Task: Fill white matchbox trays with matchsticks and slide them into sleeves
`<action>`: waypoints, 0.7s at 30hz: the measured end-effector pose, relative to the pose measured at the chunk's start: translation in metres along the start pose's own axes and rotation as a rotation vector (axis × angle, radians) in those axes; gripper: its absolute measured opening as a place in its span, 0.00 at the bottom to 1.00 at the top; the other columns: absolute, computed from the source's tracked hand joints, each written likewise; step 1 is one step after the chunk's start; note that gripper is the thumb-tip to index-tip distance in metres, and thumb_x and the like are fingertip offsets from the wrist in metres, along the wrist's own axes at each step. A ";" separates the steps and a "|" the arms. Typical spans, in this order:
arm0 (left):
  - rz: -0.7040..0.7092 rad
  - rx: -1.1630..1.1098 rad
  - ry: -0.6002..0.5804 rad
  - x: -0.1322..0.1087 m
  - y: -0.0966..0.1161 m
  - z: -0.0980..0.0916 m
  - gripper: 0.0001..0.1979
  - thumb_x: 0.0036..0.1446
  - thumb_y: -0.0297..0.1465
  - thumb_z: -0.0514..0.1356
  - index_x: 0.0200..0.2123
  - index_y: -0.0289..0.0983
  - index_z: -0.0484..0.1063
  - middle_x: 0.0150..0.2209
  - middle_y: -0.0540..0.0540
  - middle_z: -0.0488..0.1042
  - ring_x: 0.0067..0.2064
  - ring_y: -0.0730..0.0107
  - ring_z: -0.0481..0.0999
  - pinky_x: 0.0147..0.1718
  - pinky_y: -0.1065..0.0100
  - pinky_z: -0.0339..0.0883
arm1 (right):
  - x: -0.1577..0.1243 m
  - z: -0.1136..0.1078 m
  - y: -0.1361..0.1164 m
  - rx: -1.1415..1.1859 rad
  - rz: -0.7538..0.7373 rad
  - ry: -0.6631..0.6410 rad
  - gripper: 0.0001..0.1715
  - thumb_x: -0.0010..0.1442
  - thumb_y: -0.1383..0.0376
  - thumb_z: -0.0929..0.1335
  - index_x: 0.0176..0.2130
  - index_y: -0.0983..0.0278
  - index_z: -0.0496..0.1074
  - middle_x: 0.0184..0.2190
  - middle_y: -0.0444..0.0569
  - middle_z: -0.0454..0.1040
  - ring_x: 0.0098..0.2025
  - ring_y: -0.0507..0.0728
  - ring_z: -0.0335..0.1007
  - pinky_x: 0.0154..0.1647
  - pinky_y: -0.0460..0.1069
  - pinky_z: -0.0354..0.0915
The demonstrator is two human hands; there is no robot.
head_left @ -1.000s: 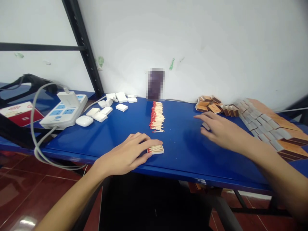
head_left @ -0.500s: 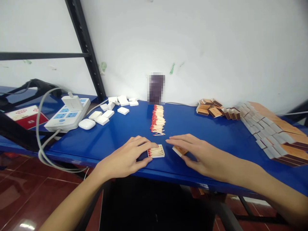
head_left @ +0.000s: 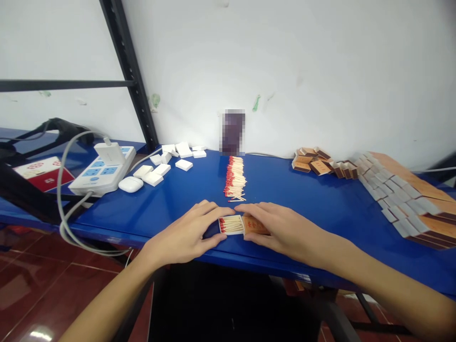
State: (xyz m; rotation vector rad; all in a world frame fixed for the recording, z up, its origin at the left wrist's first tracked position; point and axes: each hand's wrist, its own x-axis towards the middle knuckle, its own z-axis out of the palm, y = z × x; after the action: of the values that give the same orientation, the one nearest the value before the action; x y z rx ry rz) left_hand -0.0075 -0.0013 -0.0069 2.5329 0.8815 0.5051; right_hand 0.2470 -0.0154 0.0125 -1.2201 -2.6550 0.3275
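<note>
Between my hands, near the front edge of the blue table, lies a small white tray [head_left: 231, 232] filled with red-tipped matches [head_left: 231, 223]. My left hand [head_left: 194, 231] grips the tray's left part between thumb and fingers. My right hand [head_left: 285, 228] is closed around an orange matchbox sleeve [head_left: 254, 225], whose left end meets the tray's right end. Behind them a long pile of loose matches [head_left: 235, 176] rests on the table, red heads to the left.
White trays [head_left: 152, 178] and a white earphone case [head_left: 130, 184] lie at the left, beside a power strip [head_left: 103, 172] with cables. Orange sleeves [head_left: 319, 166] sit back right; stacked matchboxes [head_left: 409, 199] stand far right. A black post [head_left: 130, 71] rises behind.
My right hand has moved left with the orange sleeve and straightened it, bringing it against the tray. My left hand has stayed at the tray.
</note>
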 end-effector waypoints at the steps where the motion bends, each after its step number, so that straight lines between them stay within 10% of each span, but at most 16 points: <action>1: 0.002 -0.001 -0.001 0.000 0.000 0.000 0.22 0.66 0.33 0.57 0.62 0.47 0.60 0.49 0.46 0.70 0.52 0.60 0.66 0.53 0.57 0.63 | 0.002 0.002 0.000 -0.012 0.008 0.004 0.27 0.66 0.58 0.66 0.61 0.61 0.61 0.46 0.54 0.75 0.45 0.62 0.73 0.44 0.57 0.69; 10: 0.002 -0.106 0.029 -0.001 -0.003 0.001 0.15 0.62 0.37 0.63 0.50 0.45 0.66 0.48 0.50 0.71 0.49 0.64 0.69 0.48 0.64 0.63 | 0.010 0.010 -0.008 0.156 -0.055 0.005 0.23 0.64 0.55 0.68 0.54 0.60 0.64 0.46 0.51 0.75 0.46 0.60 0.73 0.45 0.54 0.69; 21: -0.116 -0.109 0.027 -0.001 -0.006 -0.003 0.34 0.39 0.53 0.71 0.44 0.42 0.65 0.44 0.50 0.70 0.45 0.62 0.68 0.42 0.65 0.63 | 0.013 0.023 -0.019 0.133 -0.529 0.232 0.12 0.66 0.60 0.68 0.47 0.64 0.70 0.41 0.48 0.79 0.48 0.55 0.73 0.50 0.50 0.69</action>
State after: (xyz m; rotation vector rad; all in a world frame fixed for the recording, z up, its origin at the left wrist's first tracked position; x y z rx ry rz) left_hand -0.0120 0.0033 -0.0078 2.3663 0.9775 0.5373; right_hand 0.2183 -0.0200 -0.0033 -0.4530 -2.5756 0.2483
